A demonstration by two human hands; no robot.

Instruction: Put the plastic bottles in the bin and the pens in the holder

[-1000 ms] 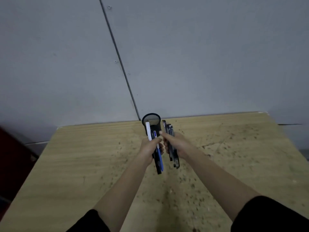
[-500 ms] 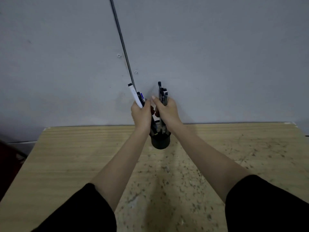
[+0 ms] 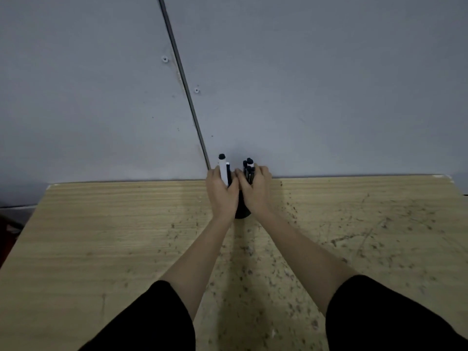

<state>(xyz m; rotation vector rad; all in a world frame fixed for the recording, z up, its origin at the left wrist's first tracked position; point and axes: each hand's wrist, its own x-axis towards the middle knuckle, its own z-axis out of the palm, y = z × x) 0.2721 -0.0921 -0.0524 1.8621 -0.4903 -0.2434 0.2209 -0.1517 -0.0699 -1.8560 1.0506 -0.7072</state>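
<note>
Counter (image 3: 126, 236) carries the black pen holder (image 3: 242, 211) at its far edge by the wall, both hands bunched over it. Left hand (image 3: 220, 192) fingers clamp a white marker (image 3: 223, 171), right hand (image 3: 254, 190) a bundle of dark pens (image 3: 248, 168); light, stiff, slippery, best gripped mid-barrel. Versus half a second ago, both bundles sit lower, tips apparently in the holder.

Wall (image 3: 316, 79): grey panels are meeting at a slanting dark seam (image 3: 186, 89), screw heads showing.
Table (image 3: 114, 236): pale wood is lying scuffed and speckled against it.
</note>
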